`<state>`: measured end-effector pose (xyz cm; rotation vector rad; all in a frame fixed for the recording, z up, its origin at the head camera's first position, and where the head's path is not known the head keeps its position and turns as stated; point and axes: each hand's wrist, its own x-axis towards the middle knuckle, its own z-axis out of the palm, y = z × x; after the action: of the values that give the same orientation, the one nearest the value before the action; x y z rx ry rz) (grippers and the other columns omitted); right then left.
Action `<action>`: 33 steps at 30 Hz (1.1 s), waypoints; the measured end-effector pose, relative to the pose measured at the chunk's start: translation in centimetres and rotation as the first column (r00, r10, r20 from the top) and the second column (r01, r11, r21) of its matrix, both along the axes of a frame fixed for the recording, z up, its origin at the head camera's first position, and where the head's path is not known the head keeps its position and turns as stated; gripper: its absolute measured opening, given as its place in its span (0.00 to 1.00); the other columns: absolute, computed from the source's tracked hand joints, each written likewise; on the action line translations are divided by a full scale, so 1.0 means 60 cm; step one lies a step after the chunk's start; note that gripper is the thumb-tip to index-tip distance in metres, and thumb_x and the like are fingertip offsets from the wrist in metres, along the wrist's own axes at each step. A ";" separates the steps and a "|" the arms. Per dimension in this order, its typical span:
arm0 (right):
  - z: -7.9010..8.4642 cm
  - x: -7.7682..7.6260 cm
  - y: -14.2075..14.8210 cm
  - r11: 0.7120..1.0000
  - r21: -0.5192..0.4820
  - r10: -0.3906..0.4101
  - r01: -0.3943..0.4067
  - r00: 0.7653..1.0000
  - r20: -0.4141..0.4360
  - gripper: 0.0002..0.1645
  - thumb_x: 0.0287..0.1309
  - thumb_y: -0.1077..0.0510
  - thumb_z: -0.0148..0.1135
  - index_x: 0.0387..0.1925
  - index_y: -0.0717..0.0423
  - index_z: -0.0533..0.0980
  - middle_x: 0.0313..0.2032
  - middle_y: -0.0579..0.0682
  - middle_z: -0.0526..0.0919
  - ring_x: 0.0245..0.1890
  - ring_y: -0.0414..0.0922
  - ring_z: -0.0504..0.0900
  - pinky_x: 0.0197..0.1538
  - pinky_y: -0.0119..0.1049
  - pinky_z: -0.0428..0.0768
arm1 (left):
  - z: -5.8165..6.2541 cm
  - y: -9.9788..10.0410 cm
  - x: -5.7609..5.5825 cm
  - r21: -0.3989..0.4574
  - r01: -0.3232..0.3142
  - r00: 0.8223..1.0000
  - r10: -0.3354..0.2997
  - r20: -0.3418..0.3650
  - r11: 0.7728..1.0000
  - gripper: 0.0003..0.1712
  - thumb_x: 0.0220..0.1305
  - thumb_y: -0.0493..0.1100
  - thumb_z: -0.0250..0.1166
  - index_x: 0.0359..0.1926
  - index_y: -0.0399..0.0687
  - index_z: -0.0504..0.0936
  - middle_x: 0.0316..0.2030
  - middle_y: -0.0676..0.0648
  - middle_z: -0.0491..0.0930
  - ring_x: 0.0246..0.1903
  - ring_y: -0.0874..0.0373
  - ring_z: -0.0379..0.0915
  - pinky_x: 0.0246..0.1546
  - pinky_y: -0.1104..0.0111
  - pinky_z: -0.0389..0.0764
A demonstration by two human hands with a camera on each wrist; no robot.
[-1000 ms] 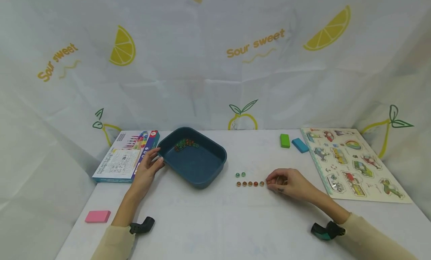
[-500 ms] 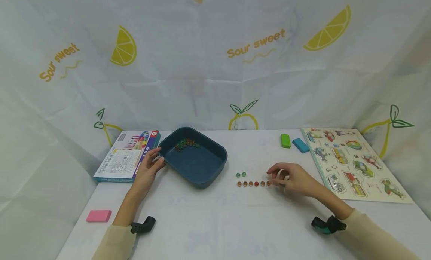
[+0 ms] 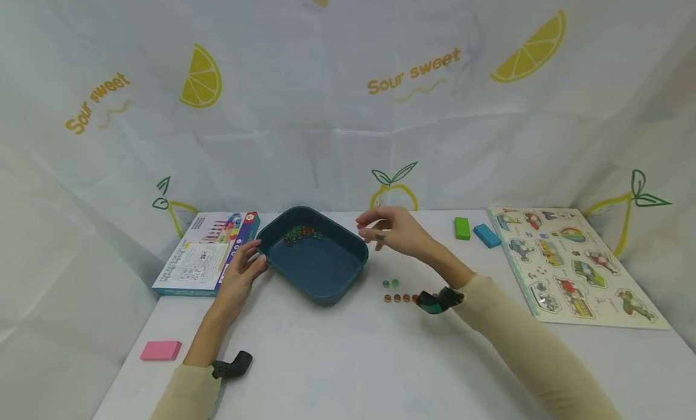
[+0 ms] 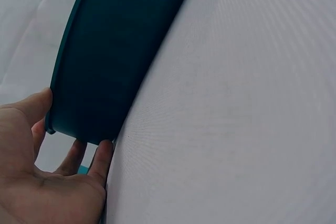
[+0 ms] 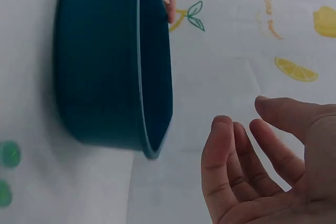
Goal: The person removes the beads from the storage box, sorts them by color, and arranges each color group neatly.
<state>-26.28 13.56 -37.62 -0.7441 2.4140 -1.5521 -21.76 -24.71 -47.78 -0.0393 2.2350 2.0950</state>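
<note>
A dark blue plastic tub [image 3: 322,269] stands left of centre, with several green and amber glass marbles [image 3: 302,233] gathered at its far left. My left hand [image 3: 239,279] holds the tub's left corner; thumb and fingertips meet its rim and outer wall in the left wrist view. Over the table by the tub's right rim is my right hand [image 3: 397,229], fingers loosely bent and apart from the thumb, nothing between them [image 5: 262,166]. Two green marbles [image 3: 390,283] lie behind a row of amber marbles [image 3: 397,298]; the right wrist's black camera [image 3: 439,300] hides the row's right end.
A printed box [image 3: 203,254] lies left of the tub, a pink block [image 3: 161,350] nearer the front. Green [image 3: 462,228] and blue [image 3: 486,235] blocks lie back right, beside a picture puzzle board [image 3: 576,266]. A white printed cloth [image 3: 337,106] hangs behind the table.
My right hand let go of an amber marble at the row's right end, then rose and moved left and away to the tub's right rim. The left hand stays on the tub.
</note>
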 end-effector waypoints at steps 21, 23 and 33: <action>-0.095 -0.110 -0.274 0.922 0.379 -0.044 0.077 0.994 -0.096 0.15 0.67 0.59 0.70 0.54 0.58 0.85 0.44 0.55 0.90 0.32 0.42 0.84 0.36 0.30 0.82 | -0.004 -0.003 -0.003 -0.009 -0.012 1.000 0.012 0.014 1.000 0.36 0.80 0.54 0.60 0.81 0.60 0.58 0.84 0.45 0.52 0.81 0.47 0.57 0.66 0.78 0.78; -0.103 -0.108 -0.282 0.907 0.412 -0.056 0.091 0.994 -0.096 0.16 0.67 0.59 0.71 0.55 0.56 0.86 0.44 0.53 0.90 0.35 0.43 0.84 0.39 0.31 0.82 | -0.003 -0.003 -0.003 -0.014 -0.014 1.000 0.014 0.027 1.000 0.36 0.80 0.54 0.60 0.81 0.61 0.59 0.84 0.46 0.52 0.81 0.48 0.57 0.70 0.72 0.77; -0.114 -0.102 -0.296 0.866 0.486 -0.055 0.118 0.988 -0.141 0.14 0.70 0.58 0.69 0.54 0.54 0.86 0.55 0.52 0.89 0.56 0.50 0.88 0.58 0.43 0.88 | -0.001 -0.001 -0.001 -0.048 -0.020 1.000 0.021 0.023 0.999 0.35 0.80 0.55 0.60 0.81 0.62 0.59 0.84 0.47 0.52 0.82 0.49 0.57 0.74 0.65 0.73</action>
<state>-32.41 -4.19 -44.43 -0.6414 2.7929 -0.8526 -21.80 -24.79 -47.85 -0.0894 2.2803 2.0406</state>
